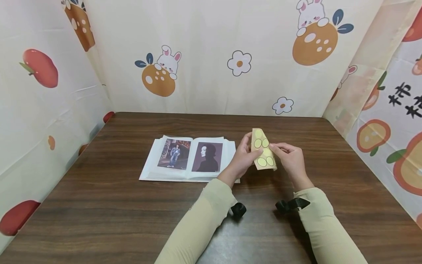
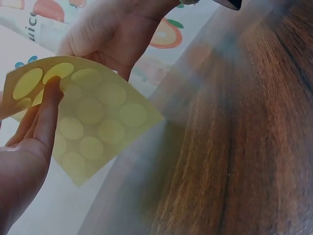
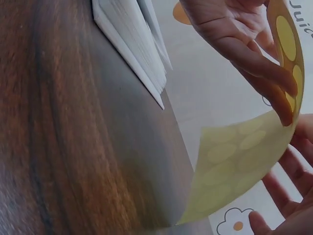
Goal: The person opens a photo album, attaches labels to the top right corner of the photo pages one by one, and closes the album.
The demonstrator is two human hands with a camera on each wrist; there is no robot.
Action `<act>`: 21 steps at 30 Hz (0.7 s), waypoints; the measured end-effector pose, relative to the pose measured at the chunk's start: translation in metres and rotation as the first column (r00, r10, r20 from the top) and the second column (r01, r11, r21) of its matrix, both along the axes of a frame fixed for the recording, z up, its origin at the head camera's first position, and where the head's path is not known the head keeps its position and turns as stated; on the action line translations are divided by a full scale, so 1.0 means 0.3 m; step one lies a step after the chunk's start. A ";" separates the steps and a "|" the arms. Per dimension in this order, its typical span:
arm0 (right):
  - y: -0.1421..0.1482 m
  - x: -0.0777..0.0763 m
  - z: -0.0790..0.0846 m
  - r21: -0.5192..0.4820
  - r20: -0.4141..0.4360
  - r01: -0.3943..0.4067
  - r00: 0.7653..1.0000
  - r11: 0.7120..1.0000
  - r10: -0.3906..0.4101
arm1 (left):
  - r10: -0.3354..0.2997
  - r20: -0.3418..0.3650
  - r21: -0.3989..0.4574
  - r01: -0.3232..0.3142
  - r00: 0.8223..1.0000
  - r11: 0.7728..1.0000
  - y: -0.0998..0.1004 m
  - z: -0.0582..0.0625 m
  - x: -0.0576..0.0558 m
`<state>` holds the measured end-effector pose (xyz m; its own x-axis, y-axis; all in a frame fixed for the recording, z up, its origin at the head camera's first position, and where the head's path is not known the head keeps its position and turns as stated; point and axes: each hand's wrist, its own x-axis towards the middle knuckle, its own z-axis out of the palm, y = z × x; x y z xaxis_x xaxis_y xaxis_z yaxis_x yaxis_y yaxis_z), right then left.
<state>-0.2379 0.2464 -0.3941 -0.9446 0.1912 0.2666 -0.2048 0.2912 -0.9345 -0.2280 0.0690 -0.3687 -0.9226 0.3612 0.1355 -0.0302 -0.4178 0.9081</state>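
The left hand (image 1: 242, 159) grips a yellow sheet of round stickers (image 1: 263, 151), its thumb laid across the front from the sheet's eight o'clock side. The right hand (image 1: 291, 157) pinches the same sheet by its edge at three o'clock, thumb toward the front. So both grips are closed on the one sheet, which is held up over the brown wood-grain desk (image 1: 132, 212), on the two o'clock side of the desk's middle. The sheet is not flat: both wrist views show it bowed, with rows of circular stickers on it.

At nine o'clock from the sheet, a photo album (image 1: 148, 168) lies open on the desk, near the left hand. Its page at nine o'clock carries a photo of a standing person in denim (image 1: 174, 154); its page at three o'clock carries a photo of a dark figure on a purple ground (image 1: 215, 150). The left forearm covers the album's corner at four o'clock.

Pale sleeves (image 1: 197, 220) cover both arms, with a black wrist device (image 1: 238, 210) by each cuff. Beyond the desk at twelve o'clock hangs a cream curtain (image 1: 204, 29) printed with rabbits, oranges and flowers.
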 end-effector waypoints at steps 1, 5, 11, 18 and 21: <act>-0.012 0.018 0.023 0.011 0.001 0.006 1.000 1.000 -0.007 | -0.001 0.004 0.002 0.001 1.000 1.000 0.001 0.000 -0.001; -0.045 0.057 0.079 0.030 0.011 0.036 0.999 0.999 -0.037 | 0.005 0.027 -0.002 -0.005 1.000 1.000 0.003 0.000 -0.002; -0.063 0.066 0.100 0.096 0.036 0.093 0.995 0.991 -0.097 | -0.005 0.053 0.014 0.004 0.999 1.000 0.004 0.001 -0.002; -0.064 0.057 0.088 0.153 0.024 0.104 0.994 0.983 -0.109 | -0.027 0.090 0.054 0.022 0.996 0.998 0.001 -0.002 -0.003; -0.042 0.033 0.048 0.079 -0.013 0.056 0.998 0.995 -0.056 | -0.036 0.104 0.076 0.028 0.994 0.997 0.000 -0.004 -0.003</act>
<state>-0.2279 0.2337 -0.3797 -0.9301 0.2216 0.2931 -0.1959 0.3757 -0.9058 -0.2290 0.0690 -0.3698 -0.9214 0.3829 0.0661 -0.1380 -0.4815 0.8655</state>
